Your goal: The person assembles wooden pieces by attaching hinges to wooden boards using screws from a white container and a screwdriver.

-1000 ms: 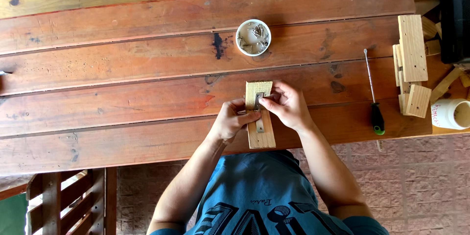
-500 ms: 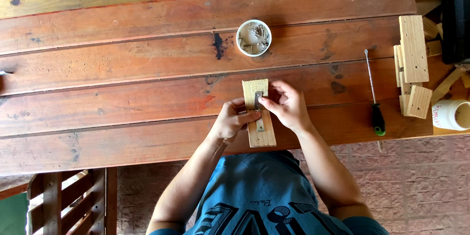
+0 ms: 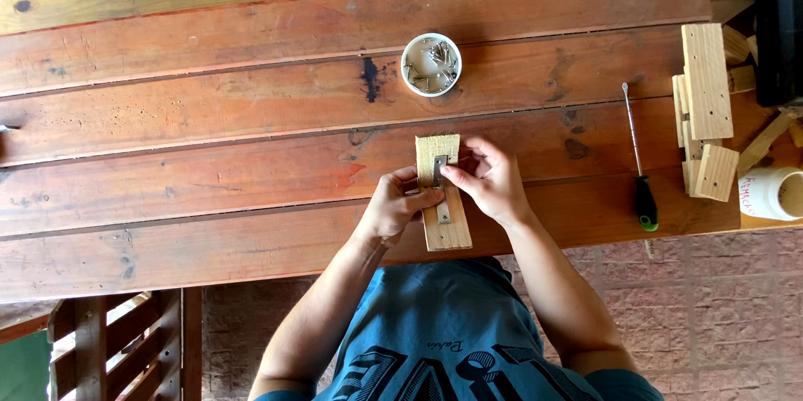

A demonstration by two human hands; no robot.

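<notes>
While both hands meet over it, a small wooden block (image 3: 443, 229) lies flat near the front edge of the plank table (image 3: 209, 158).
The left hand (image 3: 395, 209) grips the block's left side, and the right hand (image 3: 493, 179) pinches a narrow metal plate (image 3: 441, 192) against its top face. A white bowl of screws (image 3: 432, 65) sits beyond; a green-handled screwdriver (image 3: 640, 163) lies well to the right.

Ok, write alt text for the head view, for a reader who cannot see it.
Seen from above, a person's left hand and right hand hold a narrow metal plate against a small wooden block on a red-brown plank table. A white bowl of screws sits beyond; a screwdriver and stacked wood offcuts lie right.
</notes>
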